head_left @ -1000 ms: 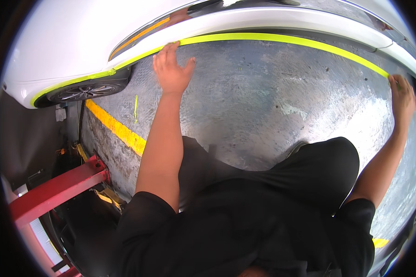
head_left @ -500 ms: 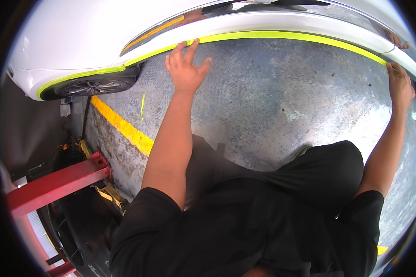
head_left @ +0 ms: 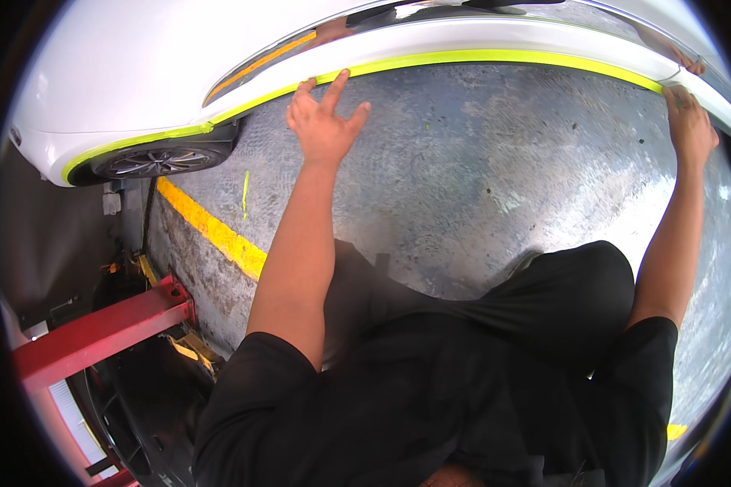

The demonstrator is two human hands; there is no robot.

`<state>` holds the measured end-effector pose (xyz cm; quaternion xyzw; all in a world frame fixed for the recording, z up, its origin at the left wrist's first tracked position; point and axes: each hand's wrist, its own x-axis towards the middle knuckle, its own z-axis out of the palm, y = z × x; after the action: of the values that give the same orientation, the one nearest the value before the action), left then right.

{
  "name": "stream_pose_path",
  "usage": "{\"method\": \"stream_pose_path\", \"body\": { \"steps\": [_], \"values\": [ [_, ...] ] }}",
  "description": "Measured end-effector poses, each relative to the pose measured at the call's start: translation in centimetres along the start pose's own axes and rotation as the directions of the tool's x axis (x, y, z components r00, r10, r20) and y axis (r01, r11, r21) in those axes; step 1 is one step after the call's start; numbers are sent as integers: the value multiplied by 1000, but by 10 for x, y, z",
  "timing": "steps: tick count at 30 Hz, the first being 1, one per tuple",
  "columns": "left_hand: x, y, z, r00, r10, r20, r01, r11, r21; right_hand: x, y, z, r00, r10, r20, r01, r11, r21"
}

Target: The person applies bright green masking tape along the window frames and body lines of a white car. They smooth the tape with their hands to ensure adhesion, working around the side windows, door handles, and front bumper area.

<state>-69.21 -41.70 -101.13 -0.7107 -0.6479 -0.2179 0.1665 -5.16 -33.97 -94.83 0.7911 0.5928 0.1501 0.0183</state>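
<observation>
A white car body [head_left: 138, 57] arcs across the top of the view, with a strip of yellow-green tape [head_left: 479, 58] running along its lower edge. My left hand [head_left: 325, 122] is spread flat, its fingertips touching the tape near the middle of the sill. My right hand [head_left: 690, 122] is far out at the right, with its fingers against the tape's end on the car's edge. I cannot tell whether the right fingers pinch the tape. Both arms are stretched out from my black-shirted body.
A car wheel [head_left: 158, 158] sits at the left under the body. A yellow painted line [head_left: 211, 231] crosses the grey concrete floor [head_left: 479, 178]. A red lift arm [head_left: 97, 333] lies at the lower left, with dark equipment beneath it.
My left hand has slid to the right along the taped edge. My right hand has stayed at the tape's far right end, shifting slightly upward in the view.
</observation>
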Motion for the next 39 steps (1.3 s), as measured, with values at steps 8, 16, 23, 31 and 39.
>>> {"method": "stream_pose_path", "body": {
  "steps": [8,16,23,31,39],
  "values": [
    [2,5,-1,1000,-22,8,21,1000,14,0,0,12,1000,8,7,-8,1000,18],
    [9,38,-3,993,114,3,-114,993,7,-10,-10,-4,998,30,61,-32,999,39],
    [14,66,4,983,182,-26,-184,981,-60,-15,-9,4,999,45,22,-47,997,68],
    [20,95,7,981,192,7,-192,979,-71,-2,-8,9,999,29,12,-30,996,83],
    [30,123,18,972,236,11,-233,966,-108,-3,-8,9,999,39,5,-40,992,117]
  ]
}}
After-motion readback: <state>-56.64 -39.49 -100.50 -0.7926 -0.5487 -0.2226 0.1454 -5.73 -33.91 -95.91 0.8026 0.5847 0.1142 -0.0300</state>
